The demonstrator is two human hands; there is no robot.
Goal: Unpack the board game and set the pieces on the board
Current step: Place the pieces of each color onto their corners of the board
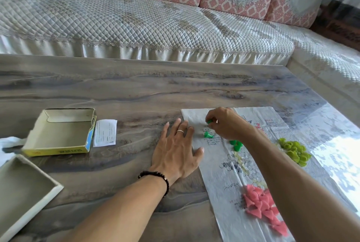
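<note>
A thin paper game board (229, 165) with printed circles lies flat on the table. My left hand (178, 150) rests palm down, fingers spread, on the board's left edge. My right hand (228, 123) hovers over the board's far end, fingertips pinched on a dark green piece (209, 121). Another dark green piece (208, 135) lies on the board just below it, and a few more (236, 144) sit partly hidden under my right wrist. A pile of light green pieces (294, 151) lies at the right, and a pile of pink pieces (263, 208) sits at the near end.
An open yellow box half (58, 130) stands at the left with a white paper slip (105, 132) beside it. The other box half (23, 193) sits at the near left corner. A quilted sofa (136, 27) runs along the table's far edge.
</note>
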